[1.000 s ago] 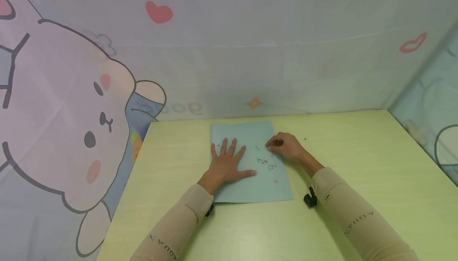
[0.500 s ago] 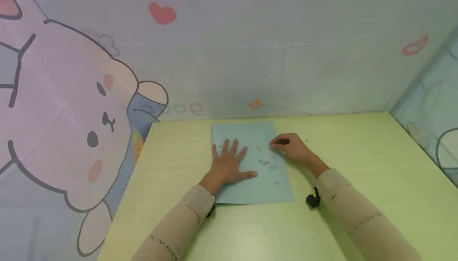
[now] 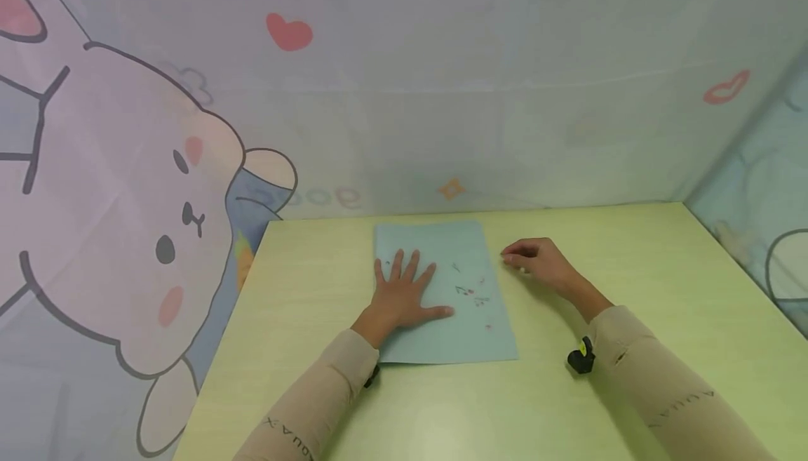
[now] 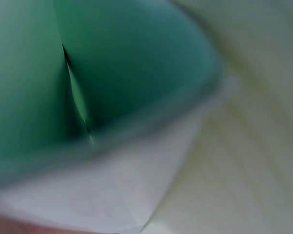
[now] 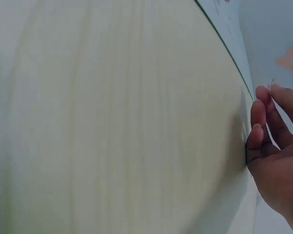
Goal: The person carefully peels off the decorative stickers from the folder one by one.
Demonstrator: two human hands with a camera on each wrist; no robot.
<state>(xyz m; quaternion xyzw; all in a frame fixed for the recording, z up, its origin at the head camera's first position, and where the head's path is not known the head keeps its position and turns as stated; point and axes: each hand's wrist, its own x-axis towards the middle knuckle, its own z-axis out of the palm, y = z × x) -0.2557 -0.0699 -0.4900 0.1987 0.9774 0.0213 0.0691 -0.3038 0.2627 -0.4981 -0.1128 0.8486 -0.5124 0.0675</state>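
A pale blue-green paper sheet (image 3: 442,345) lies on the table, with small red and dark floral marks (image 3: 470,291) on its right half. My left hand (image 3: 404,299) rests flat on the sheet, fingers spread. In the left wrist view, the sheet's green underside (image 4: 146,58) looms close and blurred, with a narrow gap in it. My right hand (image 3: 536,261) is just off the sheet's right edge, above the table. Its thumb and index finger pinch a tiny thin, clear-looking piece (image 5: 272,83), seen in the right wrist view. The other fingers are curled.
The light wood-toned table (image 3: 587,412) extends on both sides of the sheet. A pale fabric backdrop (image 3: 404,117) with a rabbit print (image 3: 139,194) hangs behind and at the left. Black wrist cameras sit under both sleeves, the right one (image 3: 581,357) plainly visible.
My right hand has moved right, from over the sheet's right edge to beside it over the table. It now covers where a small speck lay. The left hand stays put.
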